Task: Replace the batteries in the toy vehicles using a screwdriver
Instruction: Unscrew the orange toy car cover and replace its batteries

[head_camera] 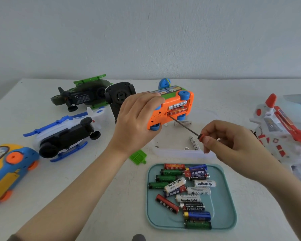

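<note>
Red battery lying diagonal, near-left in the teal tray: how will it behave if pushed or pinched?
Likely rolls: the red battery is a smooth cylinder on its side; the raised rim of the teal tray should stop it. Probably rigid and heavy for its size. Its glossy wrap may slip in a pinch.

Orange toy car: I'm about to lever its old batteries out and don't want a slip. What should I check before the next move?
1. Car held steady: ok; the left hand grips the orange toy car, underside towards the camera.
2. Compartment open: ok; the battery compartment has no cover on it.
3. Tool grip: ok; the right hand pinches the screwdriver by its handle.
4. Tip placed: ok; it sits at the left end of the lower red battery.
5. Replacements at hand: ok; spare batteries lie in the tray.
6. Spares fresh: cannot tell.
</note>
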`<state>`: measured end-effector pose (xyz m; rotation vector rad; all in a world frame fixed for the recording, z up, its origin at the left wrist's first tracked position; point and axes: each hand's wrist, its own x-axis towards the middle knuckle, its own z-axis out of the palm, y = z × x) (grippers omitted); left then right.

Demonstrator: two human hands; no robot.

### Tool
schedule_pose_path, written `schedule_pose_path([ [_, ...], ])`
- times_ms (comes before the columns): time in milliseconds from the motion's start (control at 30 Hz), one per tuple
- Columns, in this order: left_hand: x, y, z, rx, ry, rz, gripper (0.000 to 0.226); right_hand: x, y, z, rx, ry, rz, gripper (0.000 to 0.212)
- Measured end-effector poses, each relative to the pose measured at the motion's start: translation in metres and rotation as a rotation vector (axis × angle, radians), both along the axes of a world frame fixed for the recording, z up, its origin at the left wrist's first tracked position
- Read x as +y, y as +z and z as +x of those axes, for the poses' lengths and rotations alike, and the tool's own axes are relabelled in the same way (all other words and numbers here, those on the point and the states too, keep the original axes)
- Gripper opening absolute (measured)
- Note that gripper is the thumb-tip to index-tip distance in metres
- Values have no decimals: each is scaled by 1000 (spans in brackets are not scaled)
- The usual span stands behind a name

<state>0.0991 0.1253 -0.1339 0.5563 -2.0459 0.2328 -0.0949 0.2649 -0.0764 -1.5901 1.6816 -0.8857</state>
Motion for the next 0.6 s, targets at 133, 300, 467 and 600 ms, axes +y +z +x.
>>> schedule_pose_path([
  [133,0,-1,2,3,-1,3,30,-2,0,5,-6,-47,-2,8],
  [300,5,2,-2,-13,18,-35,45,-5,1,18,-5,-85,28,7],
  [467,11,4,-13,-14,-6,-72,38,-7,2,42,-7,-132,72,14],
  [600,10,2,-11,-18,-20,-69,40,-6,4,50,-78,-192,93,12],
])
